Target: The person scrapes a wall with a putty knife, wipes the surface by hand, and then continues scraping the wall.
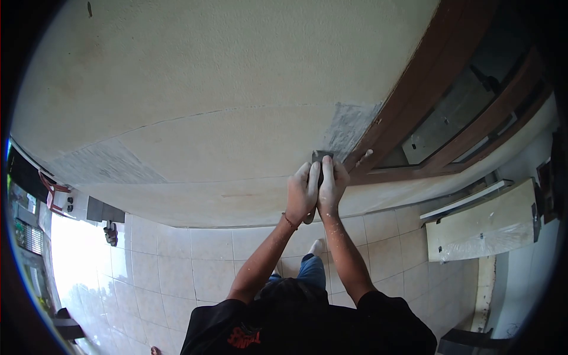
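Note:
Both my hands are wrapped around a dark, long sanding block (322,156) and hold it against the cream wall (236,142). My left hand (302,192) grips its left side, and my right hand (332,188) closes on it from the right, the two touching. White dust coats the fingers of both. Just above the block, a scuffed grey patch (352,127) lies beside the brown wooden frame (408,97). The lower end of the block shows below my palms; its middle is hidden by my fingers.
Another scuffed grey patch (112,163) is on the wall at left, with a thin crack line running between the patches. A door handle (365,157) juts out close to my right hand. A plastic-wrapped pale panel (482,234) stands at right. Tiled floor (213,272) lies below.

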The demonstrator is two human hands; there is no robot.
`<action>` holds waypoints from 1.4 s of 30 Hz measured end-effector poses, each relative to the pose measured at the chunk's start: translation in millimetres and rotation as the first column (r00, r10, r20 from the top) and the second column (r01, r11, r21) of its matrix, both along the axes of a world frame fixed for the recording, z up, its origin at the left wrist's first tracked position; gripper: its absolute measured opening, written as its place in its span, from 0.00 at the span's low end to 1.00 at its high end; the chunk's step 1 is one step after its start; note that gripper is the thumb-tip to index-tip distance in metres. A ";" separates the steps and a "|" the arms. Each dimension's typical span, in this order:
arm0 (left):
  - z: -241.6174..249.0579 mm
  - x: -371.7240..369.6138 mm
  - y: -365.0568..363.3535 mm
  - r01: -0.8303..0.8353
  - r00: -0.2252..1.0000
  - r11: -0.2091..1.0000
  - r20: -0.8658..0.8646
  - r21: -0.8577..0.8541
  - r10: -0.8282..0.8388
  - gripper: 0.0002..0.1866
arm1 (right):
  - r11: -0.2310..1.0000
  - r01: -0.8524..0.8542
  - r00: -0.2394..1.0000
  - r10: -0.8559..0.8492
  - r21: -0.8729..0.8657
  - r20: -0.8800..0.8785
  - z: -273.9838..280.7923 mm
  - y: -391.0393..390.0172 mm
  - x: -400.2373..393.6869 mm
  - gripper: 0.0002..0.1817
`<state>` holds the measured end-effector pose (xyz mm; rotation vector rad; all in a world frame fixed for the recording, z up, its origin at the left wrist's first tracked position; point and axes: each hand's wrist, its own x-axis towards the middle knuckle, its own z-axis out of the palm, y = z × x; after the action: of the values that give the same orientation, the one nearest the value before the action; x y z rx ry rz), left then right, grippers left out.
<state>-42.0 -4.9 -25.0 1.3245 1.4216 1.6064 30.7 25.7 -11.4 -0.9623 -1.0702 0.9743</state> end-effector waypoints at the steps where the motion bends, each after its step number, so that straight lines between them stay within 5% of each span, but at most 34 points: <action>1: -0.7 1.7 2.3 0.015 0.999 1.000 0.043 0.001 -0.015 0.18 | 1.000 0.007 1.000 -0.008 -0.011 -0.015 0.9 -2.7 -0.1 0.21; 8: -51.0 2.4 -3.3 0.000 0.999 0.998 0.042 -0.057 0.002 0.16 | 0.999 0.033 0.999 -0.033 -0.028 -0.024 -70.3 -4.9 -0.5 0.22; 11: -0.4 0.0 4.4 0.001 1.000 1.000 0.011 0.008 -0.001 0.17 | 0.998 0.051 0.998 -0.052 0.029 0.031 1.7 -3.3 -3.1 0.22; 14: 15.4 1.0 4.3 0.017 0.998 1.000 0.058 0.014 -0.018 0.18 | 1.000 -0.002 0.998 0.004 0.021 -0.061 -0.7 3.0 -2.2 0.22; 17: -45.8 3.8 -1.4 -0.008 0.998 1.000 0.061 -0.003 0.008 0.18 | 0.998 0.052 0.995 -0.056 0.044 0.082 -63.4 -0.3 1.5 0.23; 20: -26.3 2.1 1.6 -0.031 0.999 0.998 0.031 0.051 0.029 0.18 | 0.999 0.049 0.998 -0.048 0.022 -0.037 -41.7 -1.0 -6.0 0.23; 21: -3.5 0.6 4.6 -0.027 0.999 0.998 0.031 0.064 0.026 0.18 | 0.994 0.061 0.990 -0.072 0.089 0.118 -16.8 0.7 -0.9 0.22; 24: 29.0 1.3 4.6 0.000 0.996 0.998 0.087 0.069 -0.006 0.18 | 0.999 -0.013 1.000 0.012 0.034 0.028 23.5 2.1 -0.6 0.21; 27: -10.9 -0.3 8.1 -0.028 1.000 0.997 0.014 0.068 0.027 0.19 | 1.000 0.020 0.999 -0.020 0.005 0.025 -26.3 4.4 -3.2 0.20; 29: -85.4 1.2 -0.5 -0.029 0.997 1.000 0.066 0.009 0.029 0.18 | 1.000 0.024 0.991 -0.021 -0.020 0.131 -90.4 -6.6 -3.3 0.20; 31: -179.8 2.3 -22.7 0.040 0.997 0.949 0.069 -0.312 -0.019 0.21 | 0.967 0.081 0.966 -0.017 -0.241 0.259 -190.6 -23.3 7.4 0.21; 32: -193.0 3.1 -41.0 0.107 0.988 0.816 0.149 -0.568 -0.025 0.25 | 0.917 0.129 0.940 0.008 -0.377 0.340 -254.7 -32.9 14.9 0.22; 35: -249.8 7.7 -69.4 -0.014 0.992 0.823 -0.113 -0.568 -0.061 0.28 | 0.892 0.131 0.904 0.072 -0.433 0.421 -270.8 -76.3 24.0 0.21; 38: -211.0 -9.4 -78.2 0.066 0.911 0.762 -0.273 -0.644 -0.310 0.26 | 0.748 -0.197 0.979 0.115 -0.634 -0.169 -274.9 -92.2 39.8 0.19; 39: -175.8 -19.1 -76.2 0.176 0.905 0.689 -0.159 -0.703 -0.394 0.23 | 0.767 -0.215 0.960 0.050 -0.605 -0.277 -277.7 -93.0 42.7 0.16; 40: -170.1 -26.3 -72.5 0.045 0.803 0.878 -0.506 -0.476 -0.315 0.21 | 0.763 -0.243 0.966 0.133 -0.599 -0.222 -283.7 -94.2 50.9 0.12; 42: -81.0 -35.9 -56.9 -0.085 0.767 0.972 -0.637 -0.218 -0.075 0.15 | 0.751 -0.295 0.950 0.296 -0.591 -0.098 -306.4 -101.1 77.2 0.14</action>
<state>-77.9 -61.8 -106.0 1.8187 1.9371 0.9518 108.0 -75.4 -317.9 -1.3280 -0.9402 1.6441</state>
